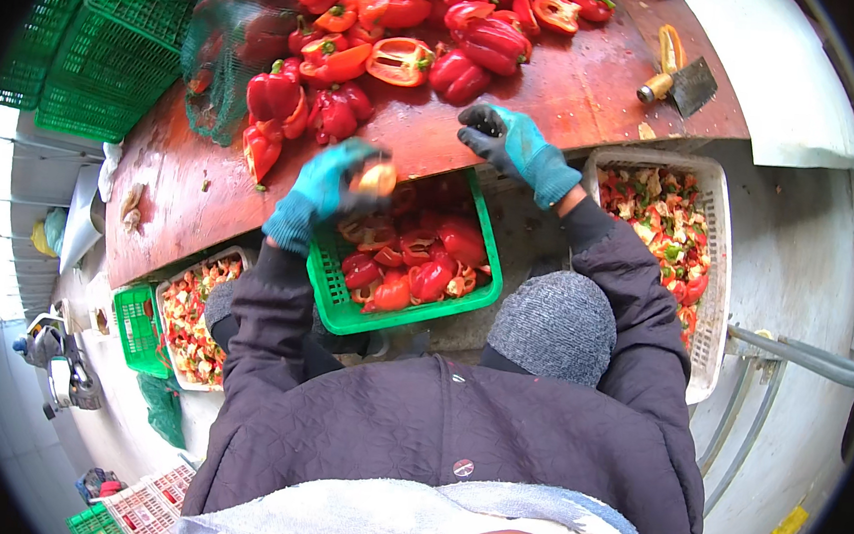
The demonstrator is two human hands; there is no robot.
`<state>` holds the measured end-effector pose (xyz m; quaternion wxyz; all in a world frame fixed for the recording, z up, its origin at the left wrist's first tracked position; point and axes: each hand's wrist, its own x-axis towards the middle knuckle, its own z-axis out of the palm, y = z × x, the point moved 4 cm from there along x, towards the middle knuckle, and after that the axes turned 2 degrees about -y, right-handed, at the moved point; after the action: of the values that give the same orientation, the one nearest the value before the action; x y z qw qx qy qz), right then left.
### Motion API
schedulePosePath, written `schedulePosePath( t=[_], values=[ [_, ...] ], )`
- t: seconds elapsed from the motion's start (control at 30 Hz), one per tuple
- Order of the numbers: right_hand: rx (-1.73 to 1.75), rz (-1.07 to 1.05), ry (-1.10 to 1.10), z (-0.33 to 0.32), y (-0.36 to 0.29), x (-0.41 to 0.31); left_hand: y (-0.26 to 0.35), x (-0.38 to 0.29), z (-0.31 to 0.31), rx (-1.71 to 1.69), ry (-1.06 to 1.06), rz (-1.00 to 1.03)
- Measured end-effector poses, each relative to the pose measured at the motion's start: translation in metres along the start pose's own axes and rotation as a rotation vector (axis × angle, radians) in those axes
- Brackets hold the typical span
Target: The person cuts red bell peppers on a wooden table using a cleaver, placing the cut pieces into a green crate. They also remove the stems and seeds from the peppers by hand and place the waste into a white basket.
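Observation:
My left hand [339, 185], in a teal and black glove, holds a pale, blurred piece [377, 179], seemingly of bell pepper, above the left rim of a green plastic crate [402, 321]. Red pepper halves [430, 278] lie in that crate, below the table's edge. My right hand [489, 130], gloved the same way, is over the table edge with its fingers curled apart and nothing seen in them. Beyond both hands, red bell peppers [489, 44], some whole and some cut open, are heaped on the reddish wooden table [551, 119].
A cleaver [691, 86] lies on the table at the right. White crates of pepper scraps stand at the right [715, 290] and left [193, 324]. A green mesh sack [221, 62] bulges at the back left, near stacked green crates [114, 39]. Metal tubing [804, 355] is at the right.

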<state>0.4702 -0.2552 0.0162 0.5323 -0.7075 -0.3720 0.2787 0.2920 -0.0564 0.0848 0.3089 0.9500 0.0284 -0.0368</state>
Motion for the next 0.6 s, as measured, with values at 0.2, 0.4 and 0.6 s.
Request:
schedulePosePath(
  t=[0.2,0.4,0.6],
  values=[
    [-0.038,0.174,-0.083,0.022,0.016,-0.003,-0.034,0.146,-0.044,0.497,0.605,0.141],
    [0.046,0.051,0.032,0.01,0.018,-0.01,-0.041,0.188,-0.022,0.905,0.11,-0.125],
    [-0.269,-0.187,0.347,0.003,-0.011,0.009,-0.009,0.134,-0.022,0.784,0.482,0.076]
  ],
)
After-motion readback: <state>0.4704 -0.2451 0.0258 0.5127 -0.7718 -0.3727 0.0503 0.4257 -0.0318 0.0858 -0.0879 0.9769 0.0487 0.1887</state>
